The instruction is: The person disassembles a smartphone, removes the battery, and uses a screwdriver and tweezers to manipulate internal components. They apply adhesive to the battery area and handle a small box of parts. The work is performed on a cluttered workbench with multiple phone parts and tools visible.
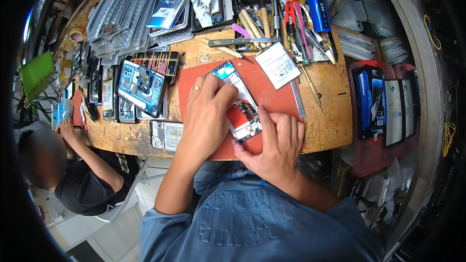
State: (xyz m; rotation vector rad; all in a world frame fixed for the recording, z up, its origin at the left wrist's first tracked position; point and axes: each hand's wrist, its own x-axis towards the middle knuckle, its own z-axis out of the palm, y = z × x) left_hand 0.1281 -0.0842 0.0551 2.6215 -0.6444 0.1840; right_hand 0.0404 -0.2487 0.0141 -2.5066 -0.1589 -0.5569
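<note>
An opened smartphone (247, 98) lies tilted on a red work mat (194, 75), its inner frame, a dark flex cable (247, 110) and small boards exposed. My left hand (206, 109) reaches over the phone's left side with fingers bent and drawn together near the cable; anything between the fingertips is hidden. Thumb and index finger of my right hand (276, 140) grip the phone's lower right edge, the other fingers curled on the mat. A white phone battery (278, 65) rests on the mat's upper right corner, beside a thin metal strip (297, 98).
Other opened phones (141, 87) are stacked left of the mat; another phone frame (166, 135) lies at its lower left. Wooden-handled tools (252, 24), red pliers (290, 12) and a blue cylindrical tool (316, 2) crowd the back. A person (87, 179) sits at the left.
</note>
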